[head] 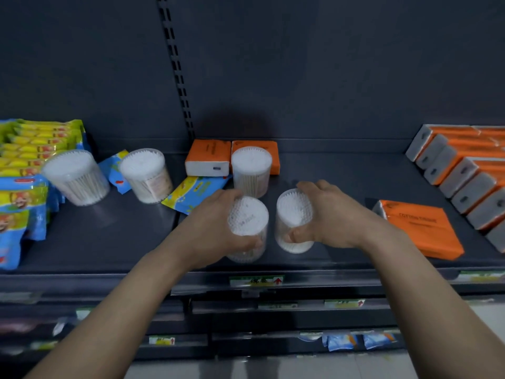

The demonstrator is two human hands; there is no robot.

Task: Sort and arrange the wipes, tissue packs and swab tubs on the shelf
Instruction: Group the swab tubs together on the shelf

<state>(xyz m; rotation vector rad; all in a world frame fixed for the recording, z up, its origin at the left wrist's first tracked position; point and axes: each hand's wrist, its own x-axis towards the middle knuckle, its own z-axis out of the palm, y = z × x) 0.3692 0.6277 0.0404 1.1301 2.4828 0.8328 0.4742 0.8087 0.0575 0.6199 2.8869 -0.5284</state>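
My left hand [211, 224] grips a clear swab tub [247, 217] near the shelf's front edge. Beside it, my right hand [326, 214] grips a second swab tub [293, 212]; the two tubs stand upright, a small gap apart. A third tub [251, 166] stands just behind them. Two more tubs [75, 176] [146, 175] stand tilted at the left. Two orange tissue packs [208, 157] [273, 151] lie at the back. A loose blue-yellow wipes pack [194, 192] lies flat behind my left hand.
Stacked blue-yellow wipes packs [35, 149] fill the left end of the dark shelf [114, 233]. A row of orange tissue packs [461, 170] stands at the right, with one pack [420, 228] lying flat before it. Lower shelves with price tags [257, 280] lie below.
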